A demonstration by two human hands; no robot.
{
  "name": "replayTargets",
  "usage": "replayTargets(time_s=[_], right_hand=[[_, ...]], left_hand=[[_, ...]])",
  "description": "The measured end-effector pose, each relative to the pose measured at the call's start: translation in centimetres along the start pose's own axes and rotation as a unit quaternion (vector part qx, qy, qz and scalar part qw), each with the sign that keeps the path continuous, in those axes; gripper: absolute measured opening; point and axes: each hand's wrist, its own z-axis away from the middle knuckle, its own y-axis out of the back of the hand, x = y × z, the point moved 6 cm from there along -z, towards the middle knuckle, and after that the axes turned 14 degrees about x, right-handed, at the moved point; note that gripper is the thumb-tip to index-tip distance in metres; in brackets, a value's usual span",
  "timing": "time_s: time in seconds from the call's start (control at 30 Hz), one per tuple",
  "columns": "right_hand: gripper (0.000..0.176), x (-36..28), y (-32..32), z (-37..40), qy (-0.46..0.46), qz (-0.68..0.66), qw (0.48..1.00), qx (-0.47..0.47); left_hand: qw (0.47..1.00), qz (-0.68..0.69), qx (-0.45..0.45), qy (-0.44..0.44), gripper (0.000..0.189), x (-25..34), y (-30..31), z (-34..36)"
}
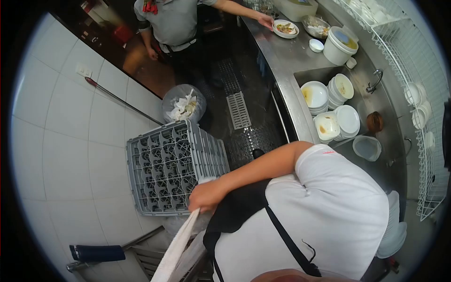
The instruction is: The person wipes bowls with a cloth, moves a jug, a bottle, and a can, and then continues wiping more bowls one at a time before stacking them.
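My right hand [205,195] is closed around one end of a white cloth [176,246]. The cloth hangs stretched down toward the lower left and runs out of view at the bottom edge. Right beside the hand is a grey compartment glass rack [134,176], tipped on its side so its gridded openings face left. Below the rack, some clear plastic [181,223] shows partly behind the cloth. My left hand is outside the frame.
A metal sink [310,75] holds stacked dirty dishes [314,94]. A co-worker's hand [266,20] is at a bowl of food scraps [285,29] on the counter. A lined waste bin [199,101] stands beyond the rack. A long pole [122,100] leans along the tiled wall.
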Motion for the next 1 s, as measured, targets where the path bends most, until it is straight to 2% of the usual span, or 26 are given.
replayTargets(time_s=[0.07, 0.13, 0.2, 0.33, 0.43, 0.53, 0.63, 0.67, 0.73, 0.83, 0.9, 1.0], right_hand=[[0.016, 3.4, 2.1, 2.6, 0.051, 0.035, 0.995, 0.078], [0.025, 5.6, 5.0, 6.6, -0.042, 0.125, 0.984, 0.119], [0.037, 8.5, 7.0, 11.6, -0.16, 0.188, 0.964, 0.102], [0.04, 10.6, 12.2, 21.3, -0.356, 0.149, 0.904, 0.185], [0.042, 13.2, 14.6, 27.0, -0.461, 0.193, 0.859, 0.11], [0.042, 16.9, 16.9, 29.1, -0.488, 0.188, 0.852, 0.004], [0.04, 20.2, 21.2, 27.7, -0.445, 0.204, 0.872, -0.015], [0.038, 21.6, 22.9, 27.1, -0.444, 0.208, 0.872, -0.007], [0.037, 24.2, 26.4, 26.5, -0.432, 0.215, 0.873, 0.068], [0.037, 25.8, 32.1, 25.7, -0.429, 0.213, 0.869, 0.128], [0.038, 26.7, 35.7, 25.7, -0.413, 0.195, 0.87, 0.186], [0.04, 28.0, 40.0, 25.2, -0.397, 0.182, 0.884, 0.167]], left_hand=[[1.0, -0.006, -0.018, -0.009, 0.035, -0.2, -0.5, -0.5], [0.999, -0.005, -0.03, -0.02, 0.034, -0.4, -0.9, -0.9], [0.998, -0.008, -0.046, -0.037, 0.033, -1.4, -1.3, -1.6], [0.999, 0.001, -0.033, -0.032, 0.032, -1.5, -1.9, -2.5], [0.997, 0.014, 0.041, 0.064, 0.027, 6.4, -3.8, -3.2], [0.992, 0.069, 0.064, 0.083, 0.027, 11.2, -6.3, -7.3], [0.995, 0.067, 0.047, 0.053, 0.027, 16.0, -10.6, -12.5], [0.998, 0.048, 0.025, 0.033, 0.027, 17.6, -12.2, -14.3], [0.999, -0.032, -0.018, -0.005, 0.026, 21.5, -15.3, -16.8], [0.992, -0.104, -0.032, -0.06, 0.026, 27.6, -20.1, -20.0], [0.993, -0.082, 0.027, -0.077, 0.025, 30.8, -22.1, -21.8], [0.981, -0.138, 0.074, -0.114, 0.027, 32.7, -23.4, -25.6]])
